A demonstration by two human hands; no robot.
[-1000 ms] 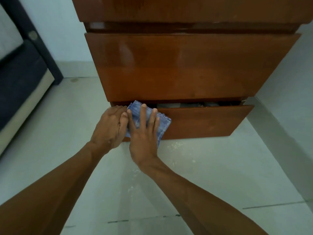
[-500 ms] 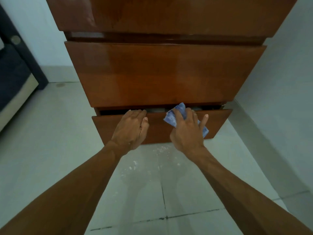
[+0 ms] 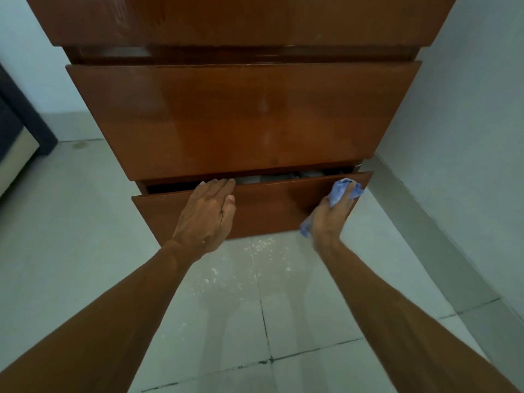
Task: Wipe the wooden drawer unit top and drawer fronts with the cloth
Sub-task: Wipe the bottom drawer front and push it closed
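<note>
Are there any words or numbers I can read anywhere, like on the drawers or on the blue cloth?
None: no words, numbers, labels or signs can be read.
The wooden drawer unit has plain shiny fronts.
The blue cloth in the right hand shows no print.
The things inside the open bottom drawer are too dark and blurred to read.

The light is dim and soft, with a cool green tint. The glossy middle drawer front [image 3: 243, 117] carries pale glare at its upper left. Faint shadows of both arms lie on the floor [image 3: 85, 236] toward 6 o'clock. The right hand [image 3: 330, 219] is motion-blurred. Straight edges bend outward near 3 and 9 o'clock.
</note>
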